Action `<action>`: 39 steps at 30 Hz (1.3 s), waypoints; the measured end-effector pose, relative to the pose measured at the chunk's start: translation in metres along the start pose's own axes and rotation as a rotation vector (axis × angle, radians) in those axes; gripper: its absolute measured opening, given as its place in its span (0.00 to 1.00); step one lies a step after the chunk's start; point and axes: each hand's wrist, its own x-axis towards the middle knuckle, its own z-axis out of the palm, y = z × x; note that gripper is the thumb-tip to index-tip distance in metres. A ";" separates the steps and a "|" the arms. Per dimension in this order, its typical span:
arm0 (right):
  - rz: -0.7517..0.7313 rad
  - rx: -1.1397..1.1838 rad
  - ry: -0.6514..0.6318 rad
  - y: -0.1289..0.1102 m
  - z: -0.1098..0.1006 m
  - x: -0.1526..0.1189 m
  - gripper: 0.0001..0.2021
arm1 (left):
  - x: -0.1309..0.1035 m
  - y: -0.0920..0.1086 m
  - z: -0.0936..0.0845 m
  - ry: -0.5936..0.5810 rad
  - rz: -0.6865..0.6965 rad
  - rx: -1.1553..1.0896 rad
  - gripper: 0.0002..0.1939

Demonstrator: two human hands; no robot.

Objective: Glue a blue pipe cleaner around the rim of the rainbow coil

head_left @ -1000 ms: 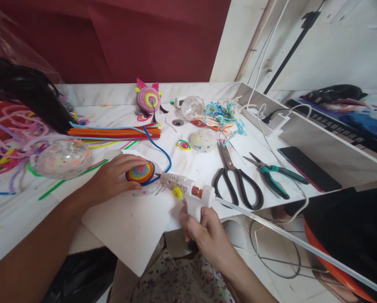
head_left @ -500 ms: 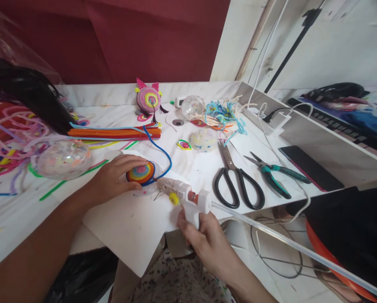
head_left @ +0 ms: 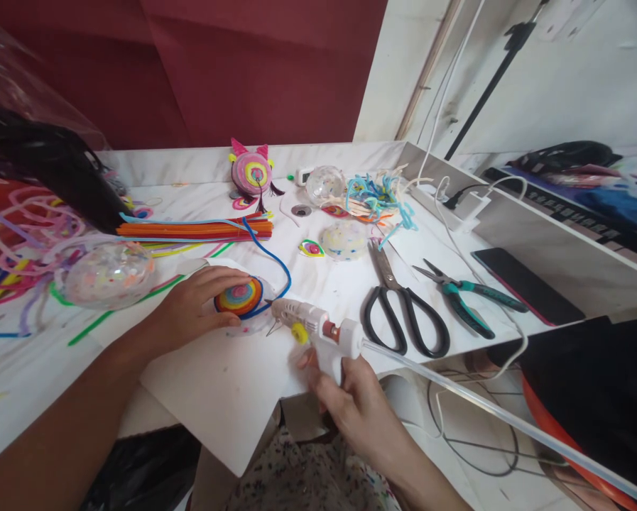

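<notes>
My left hand (head_left: 193,301) grips the edge of a round coil of pipe cleaners (head_left: 239,294), ringed in pink, grey-blue, yellow, orange and red. It rests over a clear plastic piece (head_left: 248,325) on white card (head_left: 222,383). A blue pipe cleaner (head_left: 275,262) runs along the coil's near edge, and its free length curves up and back to the left. In my right hand (head_left: 344,390) is a white glue gun (head_left: 318,326), held by its handle. Its nozzle points left, close to the blue pipe cleaner at the coil's right side. A long clear glue stick (head_left: 456,390) trails from its rear.
Black-handled scissors (head_left: 398,305), green-handled pliers (head_left: 467,294) and a dark phone (head_left: 528,284) lie to the right. Behind are a bundle of orange pipe cleaners (head_left: 190,228), a pink eared ornament (head_left: 253,169) and confetti-filled clear domes (head_left: 326,186). Another dome (head_left: 110,275) sits left.
The glue gun has drawn back slightly to the right, its nozzle a little farther from the coil. My left hand keeps its hold on the coil.
</notes>
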 end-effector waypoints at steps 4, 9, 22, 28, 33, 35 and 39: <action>-0.028 0.010 -0.018 -0.004 -0.001 0.007 0.08 | -0.001 -0.005 0.009 0.070 0.020 0.022 0.33; -0.037 0.034 -0.024 -0.003 0.000 0.014 0.08 | -0.001 -0.008 0.012 0.093 0.039 0.016 0.35; -0.016 0.048 -0.052 -0.003 -0.002 0.012 0.07 | -0.002 -0.007 0.010 0.094 0.024 0.013 0.31; -0.007 0.090 -0.045 -0.007 0.002 0.024 0.06 | -0.003 -0.005 0.008 0.090 0.022 -0.008 0.30; 0.025 0.090 -0.061 -0.008 0.003 0.031 0.08 | -0.004 -0.003 0.007 0.091 0.013 -0.014 0.31; 0.019 0.089 -0.071 -0.009 0.002 0.030 0.05 | -0.005 -0.003 0.007 0.083 -0.009 -0.021 0.32; -0.002 0.062 -0.076 -0.012 -0.001 0.019 0.07 | -0.007 -0.005 0.007 0.042 -0.072 -0.011 0.31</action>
